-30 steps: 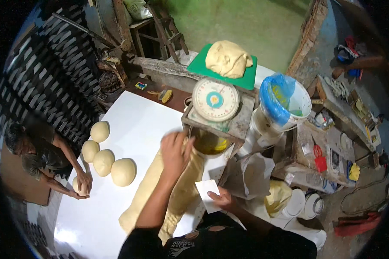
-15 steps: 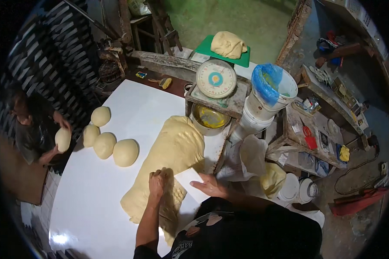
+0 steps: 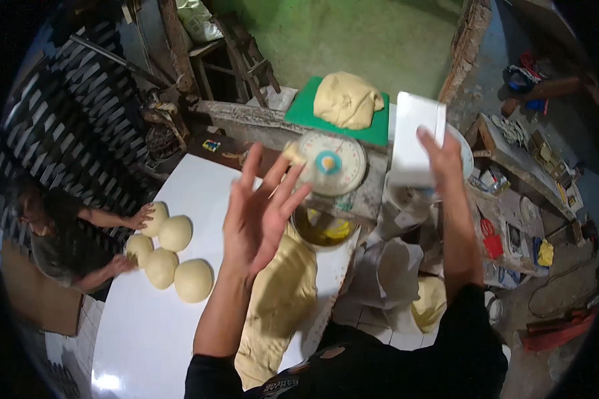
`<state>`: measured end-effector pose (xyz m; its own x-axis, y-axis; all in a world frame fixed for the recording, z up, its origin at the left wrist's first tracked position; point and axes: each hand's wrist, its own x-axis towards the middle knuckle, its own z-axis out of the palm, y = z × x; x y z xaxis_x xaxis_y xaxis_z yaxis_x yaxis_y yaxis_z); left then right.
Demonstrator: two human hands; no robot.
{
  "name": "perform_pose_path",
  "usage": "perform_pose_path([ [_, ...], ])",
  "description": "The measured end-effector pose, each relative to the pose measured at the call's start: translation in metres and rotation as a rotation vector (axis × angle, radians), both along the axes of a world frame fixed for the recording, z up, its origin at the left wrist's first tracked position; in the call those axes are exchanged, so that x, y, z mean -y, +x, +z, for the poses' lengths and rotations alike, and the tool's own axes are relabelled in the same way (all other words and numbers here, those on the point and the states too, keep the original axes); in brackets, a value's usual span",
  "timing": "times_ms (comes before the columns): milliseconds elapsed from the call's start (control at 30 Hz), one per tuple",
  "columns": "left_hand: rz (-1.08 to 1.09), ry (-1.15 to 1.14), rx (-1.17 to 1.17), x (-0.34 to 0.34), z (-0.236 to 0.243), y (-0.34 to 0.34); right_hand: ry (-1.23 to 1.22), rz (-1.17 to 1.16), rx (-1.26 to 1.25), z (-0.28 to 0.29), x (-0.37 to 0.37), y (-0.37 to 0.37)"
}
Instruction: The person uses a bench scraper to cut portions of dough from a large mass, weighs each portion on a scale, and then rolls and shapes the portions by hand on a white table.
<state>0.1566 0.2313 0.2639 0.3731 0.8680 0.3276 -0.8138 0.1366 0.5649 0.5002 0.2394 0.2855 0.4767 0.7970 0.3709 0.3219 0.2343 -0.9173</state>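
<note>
My left hand (image 3: 259, 209) is raised above the white table (image 3: 146, 326), fingers spread, holding nothing. Just past its fingertips a small piece of dough (image 3: 295, 154) is in front of the round dial scale (image 3: 331, 161); whether it rests there or is in the air I cannot tell. My right hand (image 3: 439, 156) is lifted to the right and grips a flat white rectangular scraper (image 3: 416, 136). Below my left forearm a long flattened slab of pale dough (image 3: 279, 299) lies on the table.
Several round dough balls (image 3: 173, 263) sit at the table's left, where another person (image 3: 53, 233) leans in with both hands. A big dough lump (image 3: 347, 100) rests on a green board behind the scale. A bowl of yellow fat (image 3: 326, 229) sits under the scale. Cluttered shelves stand right.
Both my hands have risen from the dough slab: the left now open in the air, the right lifted high with the white scraper. The other person set a dough ball down with the rest.
</note>
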Motion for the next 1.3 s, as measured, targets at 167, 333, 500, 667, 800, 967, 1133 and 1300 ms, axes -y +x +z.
perform_pose_path([
  [167, -0.091, -0.102, 0.001, -0.100, 0.010, 0.081, -0.206, -0.026, 0.344, 0.047, -0.173, 0.102],
  [333, -0.029, -0.208, -0.156, -0.126, -0.004, 0.128, -0.584, 0.344, 0.326, 0.012, -0.267, 0.118],
  [500, -0.055, -0.242, 0.085, -0.139, -0.015, 0.078, -0.269, 0.753, 0.051, 0.030, -0.226, -0.031],
  [667, 0.078, -0.412, 0.486, -0.079, -0.047, -0.008, -0.239, 1.054, -0.726, -0.034, -0.163, -0.131],
  [800, 0.509, -0.453, 0.347, 0.058, -0.121, -0.161, -0.321, 1.094, -0.500, -0.103, -0.037, -0.231],
  [967, 1.116, -0.909, -0.528, 0.269, -0.256, -0.415, -0.832, 1.142, -0.243, -0.237, 0.130, -0.321],
  [1133, 1.466, -0.604, -1.722, 0.349, -0.361, -0.463, -0.684, 1.320, 0.049, -0.308, 0.199, -0.433],
  [1300, 0.988, 0.012, -1.957, 0.261, -0.371, -0.363, -0.630, 0.918, 0.750, -0.370, 0.170, -0.531],
])
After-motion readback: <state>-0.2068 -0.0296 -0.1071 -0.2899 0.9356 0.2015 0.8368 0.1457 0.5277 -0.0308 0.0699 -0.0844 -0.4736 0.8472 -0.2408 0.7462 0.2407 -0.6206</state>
